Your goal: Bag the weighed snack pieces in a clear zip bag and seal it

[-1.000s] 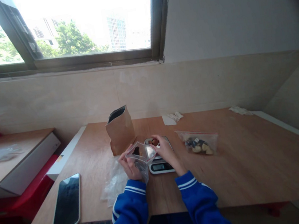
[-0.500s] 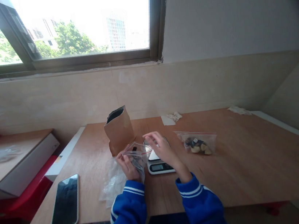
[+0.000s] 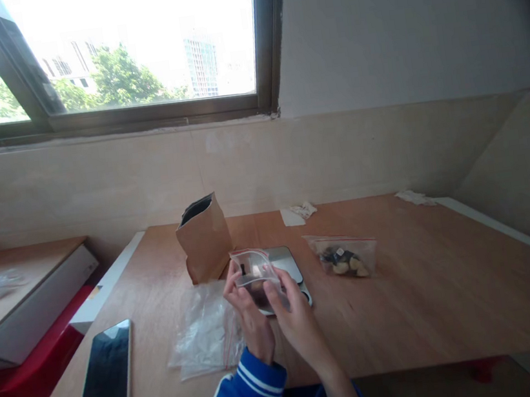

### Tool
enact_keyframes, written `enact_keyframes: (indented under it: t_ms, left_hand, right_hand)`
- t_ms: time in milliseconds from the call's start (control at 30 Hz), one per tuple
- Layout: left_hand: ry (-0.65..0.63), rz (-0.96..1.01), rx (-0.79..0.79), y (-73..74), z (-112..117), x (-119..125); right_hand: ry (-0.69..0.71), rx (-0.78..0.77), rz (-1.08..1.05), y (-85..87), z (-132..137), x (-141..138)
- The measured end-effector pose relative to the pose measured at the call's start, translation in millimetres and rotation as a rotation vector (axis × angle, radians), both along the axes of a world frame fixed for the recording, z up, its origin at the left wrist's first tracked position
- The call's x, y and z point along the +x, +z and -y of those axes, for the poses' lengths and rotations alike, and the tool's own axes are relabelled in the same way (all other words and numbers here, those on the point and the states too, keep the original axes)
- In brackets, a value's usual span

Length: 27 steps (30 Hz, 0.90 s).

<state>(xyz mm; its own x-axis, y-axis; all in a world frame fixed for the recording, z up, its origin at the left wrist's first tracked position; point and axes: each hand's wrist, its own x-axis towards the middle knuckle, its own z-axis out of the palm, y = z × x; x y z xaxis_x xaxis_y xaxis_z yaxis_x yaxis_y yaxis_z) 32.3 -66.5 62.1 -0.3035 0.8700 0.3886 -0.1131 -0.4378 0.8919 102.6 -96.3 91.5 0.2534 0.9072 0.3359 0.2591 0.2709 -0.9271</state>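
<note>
Since half a second ago, the right hand (image 3: 295, 308) has been coming down from above the scale (image 3: 287, 261) onto the clear zip bag (image 3: 257, 276), and this bag has been shifting rightward, now hiding much of the scale's front. Both hands are holding it above or just before the scale, cannot tell which; mouth gaping, brown and dark contents showing. Left hand (image 3: 248, 311) is pinching the bag's left side, fingers curling round it, thumb pressing the front. Right thumb is pressing the front wall near the mouth; other right fingertips are partly hidden, spread cannot be told. Loose clear bags (image 3: 204, 330) are lying left of the scale. Brown paper bag (image 3: 207, 242) is standing open, behind and left of it. Second zip bag (image 3: 348, 258), holding dark and pale pieces, is resting to its right. Crumpled paper (image 3: 304, 210) is lying beyond it; phone (image 3: 103, 379), cable plugged in, is lying well left.
</note>
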Motion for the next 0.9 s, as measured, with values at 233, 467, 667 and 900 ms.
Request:
enact_keyframes:
  t_ms: [233, 467, 667, 900]
  left_hand:
    - [-0.007, -0.130, -0.100, -7.3, 18.7, -14.8]
    - [-0.317, -0.111, -0.201, -13.6, 15.4, -31.0]
    - [-0.202, -0.120, -0.191, -21.7, 16.8, -22.7]
    - [-0.127, -0.211, -0.142, -1.9, 24.9, -13.6]
  right_hand:
    - [-0.196, -0.022, -0.103, -9.5, 16.3, 47.8]
    - [-0.225, -0.025, -0.136, -35.0, 16.6, 59.3]
    - [-0.072, -0.005, -0.186, -41.8, 14.3, 48.6]
    - [0.077, 0.011, -0.255, -49.9, 9.8, 26.4]
